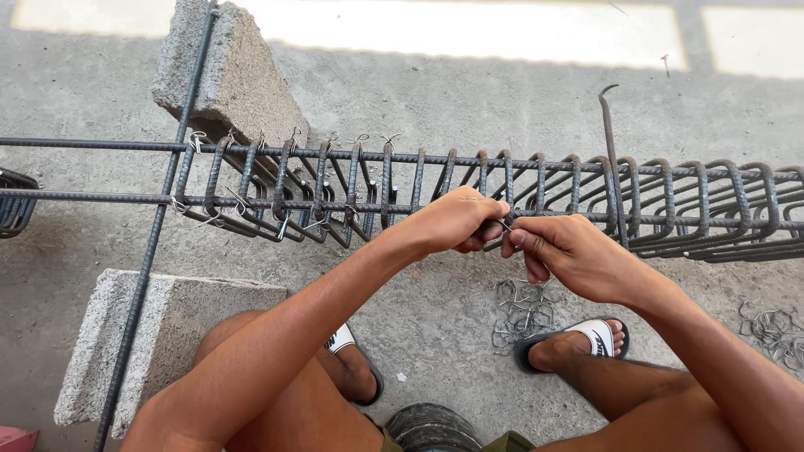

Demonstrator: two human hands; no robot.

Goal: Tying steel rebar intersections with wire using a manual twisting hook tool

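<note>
A rebar cage (536, 188) of long dark bars and several bent stirrups lies crosswise in front of me. My left hand (456, 219) grips the near long bar and a stirrup at the middle. My right hand (569, 251) meets it, pinching a thin tie wire (505, 224) at the same joint. Stirrups to the left carry twisted wire ties (197, 138); those to the right stand packed together. A hooked metal tool (611, 159) leans against the cage just right of my hands.
Two concrete blocks (230, 75) (159, 335) support a cross bar (155, 226) at the left. Piles of loose wire ties (519, 310) (775, 331) lie on the concrete floor by my sandalled feet (586, 339). A dark round object (431, 427) sits below me.
</note>
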